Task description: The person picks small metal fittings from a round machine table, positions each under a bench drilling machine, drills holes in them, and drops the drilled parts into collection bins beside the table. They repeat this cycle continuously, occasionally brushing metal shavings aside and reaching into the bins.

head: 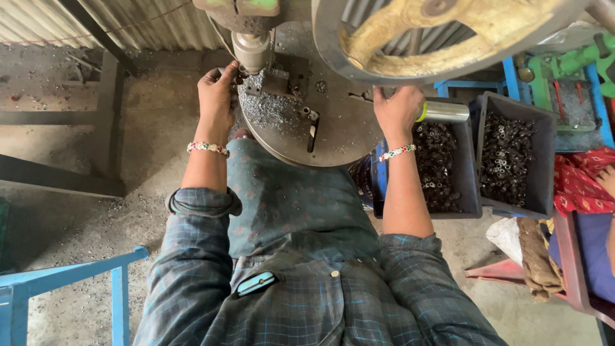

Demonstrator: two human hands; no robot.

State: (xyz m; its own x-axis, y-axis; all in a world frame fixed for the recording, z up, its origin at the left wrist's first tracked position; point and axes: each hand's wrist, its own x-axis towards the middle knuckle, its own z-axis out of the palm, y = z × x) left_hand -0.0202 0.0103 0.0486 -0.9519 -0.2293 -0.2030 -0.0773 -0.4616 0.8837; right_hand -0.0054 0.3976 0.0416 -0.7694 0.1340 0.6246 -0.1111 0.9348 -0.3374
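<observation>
Small metal parts stand on the round steel press bed, between the two hands and a little nearer the left one. The left hand is up at the left edge of the bed, its fingers curled in under the ram where the die block sits in a heap of silvery swarf. Whether that grip pinches a piece cannot be told; the fingertips are hidden against the tooling. The right hand lies on the right rim of the bed, fingers closed around a bar just beside a shiny cylinder handle with a yellow band. So the work spot lies straight ahead of the left fingertips, under the vertical ram, and well across the bed from the right hand.

Further out, two dark bins, the near bin and the far bin, stand to the right, both full of small dark ring-shaped pieces. A large flywheel hangs overhead. Another person's red cloth shows at the right edge, and a blue frame at lower left.
</observation>
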